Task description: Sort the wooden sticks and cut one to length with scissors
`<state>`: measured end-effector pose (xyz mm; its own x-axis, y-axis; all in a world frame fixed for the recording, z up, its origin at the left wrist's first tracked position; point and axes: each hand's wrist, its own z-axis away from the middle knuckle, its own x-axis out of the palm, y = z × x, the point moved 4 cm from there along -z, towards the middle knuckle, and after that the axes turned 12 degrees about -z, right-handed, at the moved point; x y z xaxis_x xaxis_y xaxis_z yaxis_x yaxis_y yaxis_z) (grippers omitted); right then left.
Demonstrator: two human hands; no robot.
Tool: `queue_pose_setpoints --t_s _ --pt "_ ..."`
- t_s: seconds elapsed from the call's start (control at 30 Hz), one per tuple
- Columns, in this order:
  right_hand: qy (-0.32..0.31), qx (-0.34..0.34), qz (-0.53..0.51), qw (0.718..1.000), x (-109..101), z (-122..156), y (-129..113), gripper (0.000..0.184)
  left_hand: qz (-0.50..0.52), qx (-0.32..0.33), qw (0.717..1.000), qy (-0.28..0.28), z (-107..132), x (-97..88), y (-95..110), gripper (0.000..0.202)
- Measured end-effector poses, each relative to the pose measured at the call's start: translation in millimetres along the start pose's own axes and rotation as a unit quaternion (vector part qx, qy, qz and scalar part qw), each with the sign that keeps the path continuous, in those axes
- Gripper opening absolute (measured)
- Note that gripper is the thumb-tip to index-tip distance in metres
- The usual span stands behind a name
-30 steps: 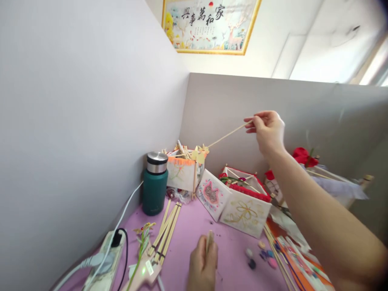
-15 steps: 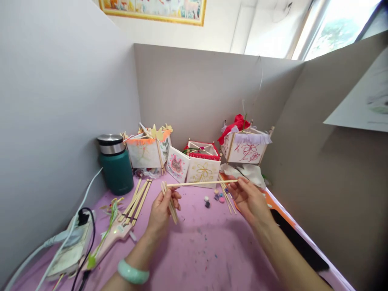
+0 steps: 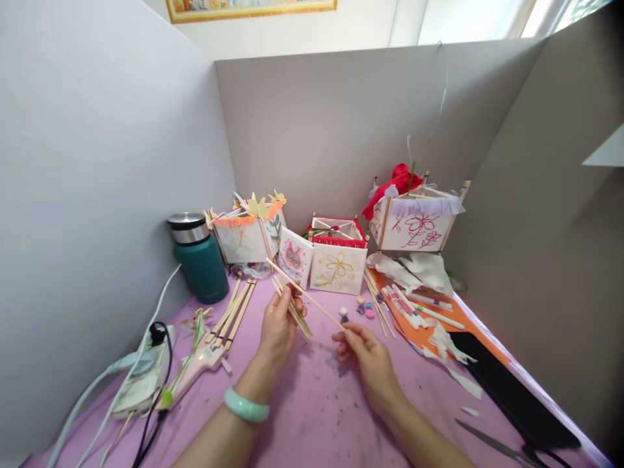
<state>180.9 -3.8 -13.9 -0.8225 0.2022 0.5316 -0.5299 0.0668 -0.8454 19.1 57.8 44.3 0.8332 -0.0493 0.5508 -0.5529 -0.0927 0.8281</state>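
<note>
1. Wooden sticks fill both hands above the middle of the counter (image 3: 312, 422): a small bunch (image 3: 301, 324) on the left side, one long stick (image 3: 316, 305) on the right.

2. The left hand (image 3: 279, 328) has its thumb and fingers clamped on the small bunch, whose lower end slants toward the counter's right edge. Firm, even pressure suits it — a lopsided pinch would probably let one piece slide out of line.

3. The right hand (image 3: 369, 362) pinches the long stick near its lower end, fingers together on it. The rest slants up toward the counter's far left corner, its upper tip free. Gripped so near one end, it likely wobbles, so small, slow wrist turns are best.

4. Where the long stick crosses in front of the left fingers, I cannot tell whether it touches them or the small bunch. A light pinch should steer it well enough; pushing against the other pieces may bend it.

5. Toward the far edge stand an orange-trimmed box (image 3: 241, 241) and a pink-drawn panel (image 3: 294, 256). Short, low movements should spare both from the free tip — depth is hard to judge here.

6. Near the right edge lie dark scissors (image 3: 490, 439); the right forearm does well to avoid sweeping that way.
</note>
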Motion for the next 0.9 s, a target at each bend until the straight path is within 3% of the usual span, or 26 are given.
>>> queue_pose_setpoints --t_s 0.1,0.2,0.3,0.63,0.9 --pt "-0.069 0.007 0.121 0.99 6 6 11 0.035 -0.04 -0.028 0.999 0.011 -2 -6.7 -8 0.033" --pt "-0.145 -0.053 0.25 0.956 15 13 10 0.023 -0.052 -0.076 0.996 -0.003 -2 -9.5 -16 0.033" --pt "-0.183 -0.111 0.327 0.92 21 16 4 0.018 -0.042 -0.113 0.992 -0.023 -1 -8.4 -19 0.028" --pt "-0.209 -0.097 0.345 0.91 20 11 5 0.025 -0.029 -0.17 0.982 -0.072 12 -0.8 -35 0.027" --pt "-0.196 -0.111 0.35 0.909 20 12 7 0.016 -0.034 -0.177 0.98 -0.089 18 2.5 -39 0.026"
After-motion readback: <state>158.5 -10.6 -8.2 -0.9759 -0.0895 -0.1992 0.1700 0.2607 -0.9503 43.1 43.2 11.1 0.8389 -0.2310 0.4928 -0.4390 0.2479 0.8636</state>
